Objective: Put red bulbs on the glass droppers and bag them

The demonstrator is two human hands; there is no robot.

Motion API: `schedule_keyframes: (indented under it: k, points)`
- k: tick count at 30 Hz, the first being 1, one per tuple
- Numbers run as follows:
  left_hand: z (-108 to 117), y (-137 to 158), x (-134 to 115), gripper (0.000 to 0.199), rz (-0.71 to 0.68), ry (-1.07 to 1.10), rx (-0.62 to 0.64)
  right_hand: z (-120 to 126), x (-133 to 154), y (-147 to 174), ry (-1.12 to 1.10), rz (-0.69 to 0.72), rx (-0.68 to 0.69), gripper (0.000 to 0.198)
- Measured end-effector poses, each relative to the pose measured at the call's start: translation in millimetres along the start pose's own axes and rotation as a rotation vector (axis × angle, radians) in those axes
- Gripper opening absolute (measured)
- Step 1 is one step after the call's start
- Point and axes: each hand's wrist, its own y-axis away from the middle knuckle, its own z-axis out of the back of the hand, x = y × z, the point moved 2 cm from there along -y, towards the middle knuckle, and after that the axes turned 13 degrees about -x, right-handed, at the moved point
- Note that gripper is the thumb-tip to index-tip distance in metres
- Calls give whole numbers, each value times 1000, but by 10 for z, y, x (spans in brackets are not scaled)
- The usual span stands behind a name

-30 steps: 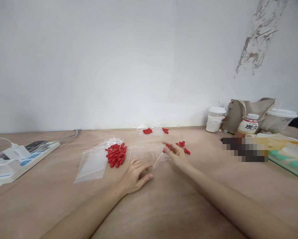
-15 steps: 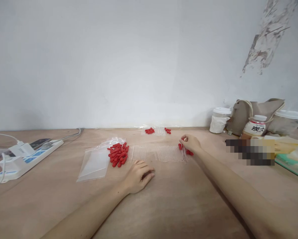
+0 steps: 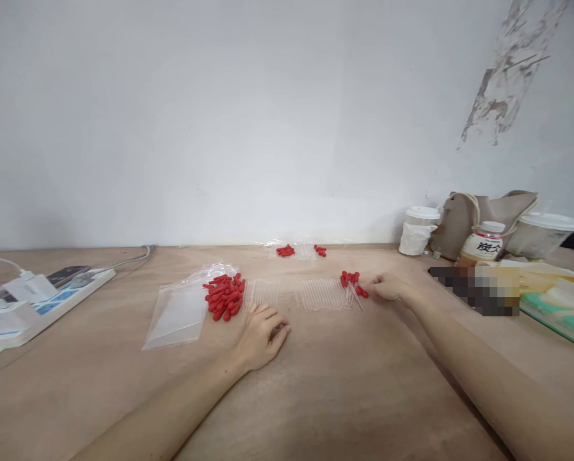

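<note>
My left hand (image 3: 263,334) lies on the table with its fingers loosely curled and a gap at the thumb; nothing shows in it. Beyond its fingertips is a row of thin clear tubes (image 3: 263,294), and left of that a heap of red rubber bulbs (image 3: 224,297). A second row of clear tubes (image 3: 319,294) lies to the right. Its right end meets a smaller group of red bulbs (image 3: 350,279), where a few tubes lie askew. Just right of this group is my right hand (image 3: 386,287), fingers loosely apart, seemingly holding nothing.
Clear zip bags (image 3: 176,315) lie flat on the left, near a white power strip (image 3: 51,314) with cables. Against the wall is a bag (image 3: 299,252) with more red bulbs and tubes. Cups, a bottle (image 3: 482,244) and a grey bag (image 3: 452,221) stand at the right.
My right hand has drawn back to the right from the small group of red bulbs, leaving it uncovered. My left hand stays in place; the view has shifted slightly.
</note>
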Motion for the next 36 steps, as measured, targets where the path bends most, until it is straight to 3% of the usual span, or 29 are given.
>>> schedule_keyframes:
  k: [3,5,11,16,22,29,34,36]
  points:
    - [6,5,21,16,78,-115,-103,49,43,121,9,-55,271,29]
    - [26,-6,45,14,118,-193,-152,64,99,163,41,-94,339,29]
    - [92,-207,209,22,72,-391,-117,90,164,68,161,-107,234,21]
    - [-61,-440,330,22,126,-491,-40,60,113,-54,263,-29,165,19]
    - [-323,-589,344,26,255,-590,6,15,53,-38,170,-43,116,14]
    - [-451,-681,280,20,329,-603,52,7,186,3,29,18,-31,15]
    - [-447,-711,174,18,333,-547,70,-177,515,299,-264,243,-162,35]
    - [-376,-688,112,20,301,-511,58,-282,661,513,-317,388,-187,30]
